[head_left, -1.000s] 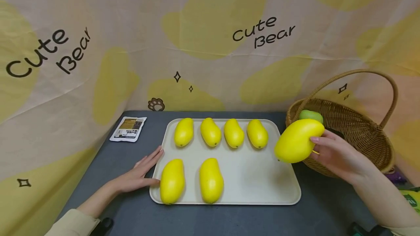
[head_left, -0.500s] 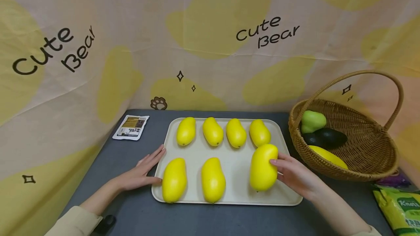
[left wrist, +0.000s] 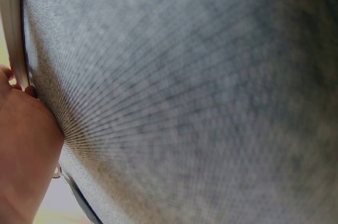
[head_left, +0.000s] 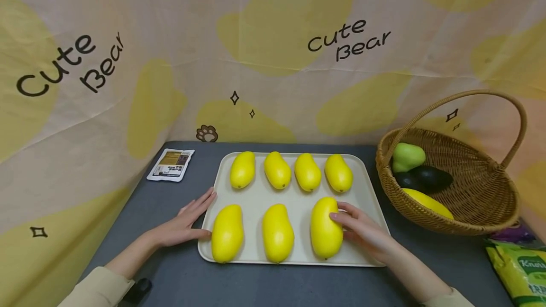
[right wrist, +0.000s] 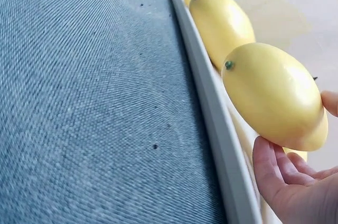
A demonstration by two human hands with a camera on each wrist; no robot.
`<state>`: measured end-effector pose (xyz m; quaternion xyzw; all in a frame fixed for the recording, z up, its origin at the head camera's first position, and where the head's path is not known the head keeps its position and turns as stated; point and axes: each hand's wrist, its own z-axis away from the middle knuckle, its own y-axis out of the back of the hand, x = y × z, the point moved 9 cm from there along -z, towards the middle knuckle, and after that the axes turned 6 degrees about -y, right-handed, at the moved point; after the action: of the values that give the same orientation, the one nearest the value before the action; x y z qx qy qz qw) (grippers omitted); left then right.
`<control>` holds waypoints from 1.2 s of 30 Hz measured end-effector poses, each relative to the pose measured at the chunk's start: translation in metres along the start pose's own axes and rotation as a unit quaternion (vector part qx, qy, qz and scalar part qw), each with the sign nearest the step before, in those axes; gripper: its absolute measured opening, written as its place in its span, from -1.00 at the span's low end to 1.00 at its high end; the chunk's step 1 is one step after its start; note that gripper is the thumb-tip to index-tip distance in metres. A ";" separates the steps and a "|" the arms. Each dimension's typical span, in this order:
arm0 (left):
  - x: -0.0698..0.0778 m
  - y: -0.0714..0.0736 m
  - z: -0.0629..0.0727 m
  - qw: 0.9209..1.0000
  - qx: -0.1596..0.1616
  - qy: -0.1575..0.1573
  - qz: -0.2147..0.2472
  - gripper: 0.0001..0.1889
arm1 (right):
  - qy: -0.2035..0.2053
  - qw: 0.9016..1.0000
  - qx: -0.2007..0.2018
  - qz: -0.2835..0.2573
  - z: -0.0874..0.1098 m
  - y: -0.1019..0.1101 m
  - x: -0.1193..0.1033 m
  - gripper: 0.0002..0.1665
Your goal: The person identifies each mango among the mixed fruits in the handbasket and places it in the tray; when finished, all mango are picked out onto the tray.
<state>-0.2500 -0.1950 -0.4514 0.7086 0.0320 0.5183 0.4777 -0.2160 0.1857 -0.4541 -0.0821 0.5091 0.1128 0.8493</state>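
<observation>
A yellow mango (head_left: 326, 229) is gripped by my right hand (head_left: 367, 233), thumb on top and fingers along its right side. It is at the front of the cream tray (head_left: 256, 195), right of two other front-row mangoes (head_left: 278, 233). Several more mangoes (head_left: 277, 170) line the tray's back half. In the right wrist view the held mango (right wrist: 274, 97) shows its dark stem end, close over the tray's edge (right wrist: 211, 108). My left hand (head_left: 183, 225) rests with spread, straight fingers against the tray's left rim, near the leftmost front mango (head_left: 227, 234).
To the right stands a wicker basket (head_left: 473, 174) holding a green pear-shaped item (head_left: 408, 157), dark eggplant-like items (head_left: 431, 179) and a yellow one (head_left: 428, 203). A Knorr packet (head_left: 518, 271) lies front right. A flat white sachet (head_left: 170, 165) lies back left, before a printed cloth backdrop.
My right hand has carried the mango from beside the basket leftward and down to the tray's front row. The left hand has stayed at the tray's rim.
</observation>
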 end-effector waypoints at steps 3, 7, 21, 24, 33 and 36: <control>0.002 0.001 -0.001 1.000 0.002 -0.005 0.000 -0.03 | 0.006 1.000 0.003 0.007 -0.003 -0.003 0.001 -0.21; 0.005 0.001 -0.001 1.000 0.002 -0.008 -0.001 -0.04 | 0.007 0.999 0.015 0.030 -0.007 -0.006 0.001 -0.20; 0.002 0.002 -0.001 1.000 0.006 -0.012 -0.002 -0.03 | 0.015 0.989 0.048 0.138 -0.012 -0.008 -0.001 -0.24; 0.001 0.001 0.000 1.000 0.006 -0.009 0.001 -0.03 | 0.019 0.989 0.047 0.139 -0.013 -0.007 0.000 -0.26; 0.001 0.000 0.000 1.000 0.002 0.005 0.007 -0.02 | 0.027 0.990 0.043 0.132 -0.013 -0.010 0.002 -0.28; 0.002 0.000 0.000 1.000 0.000 0.001 0.008 -0.03 | 0.030 0.989 0.038 0.136 -0.012 -0.010 0.002 -0.27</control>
<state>-0.2493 -0.1934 -0.4504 0.7084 0.0268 0.5227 0.4735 -0.2224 0.1728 -0.4613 0.0173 0.5449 0.2056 0.8127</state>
